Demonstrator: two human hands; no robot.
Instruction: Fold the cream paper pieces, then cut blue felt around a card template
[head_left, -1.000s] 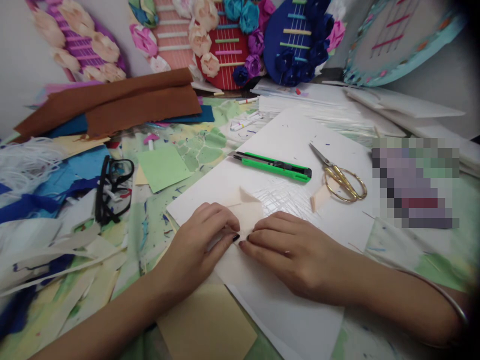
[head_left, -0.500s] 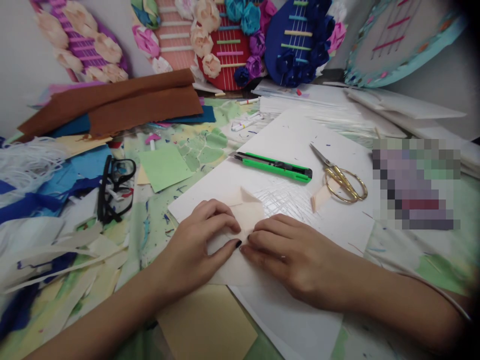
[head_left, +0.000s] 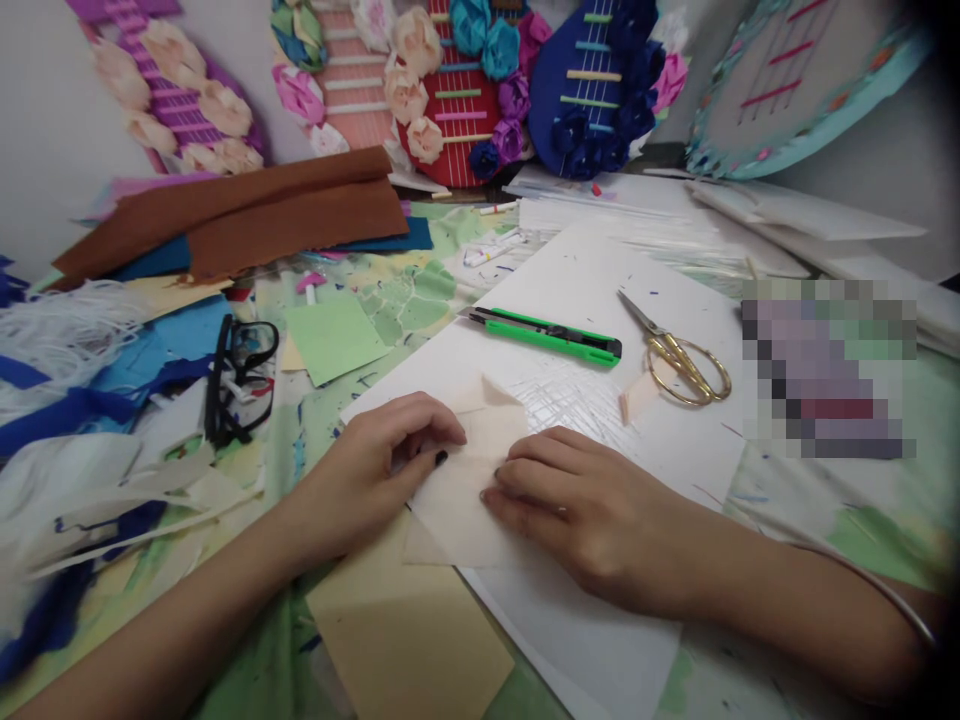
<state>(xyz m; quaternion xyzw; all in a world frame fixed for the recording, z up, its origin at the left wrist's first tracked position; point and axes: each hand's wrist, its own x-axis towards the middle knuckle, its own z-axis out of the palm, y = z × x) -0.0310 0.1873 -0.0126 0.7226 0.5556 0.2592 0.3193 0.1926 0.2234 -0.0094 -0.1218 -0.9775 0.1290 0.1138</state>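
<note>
A cream-peach sheet of crepe paper (head_left: 457, 500), with one corner turned up at the far side, lies on the white board (head_left: 570, 265). At its left edge is my left hand (head_left: 386, 460), thumb and fingers curved with a small gap between them. My right hand (head_left: 585, 500) has its fingers bent together, with the tips pressed on the sheet's right side. Beyond the hands, a green utility knife (head_left: 551, 335) rests on the board. Gold-handled scissors (head_left: 679, 360) lie to its right, over a small folded peach strip (head_left: 636, 398).
Black-framed glasses (head_left: 234, 380) and a green paper square (head_left: 336, 337) lie to the left. A tan paper sheet (head_left: 409, 640) is near me. Brown crepe paper (head_left: 247, 210) sits behind. Flower-decorated instrument shapes, including a blue one (head_left: 566, 125), stand at the back.
My left hand has slid left, away from the right fingertips, uncovering more of the peach sheet. My right hand stays in place. The view has shifted slightly.
</note>
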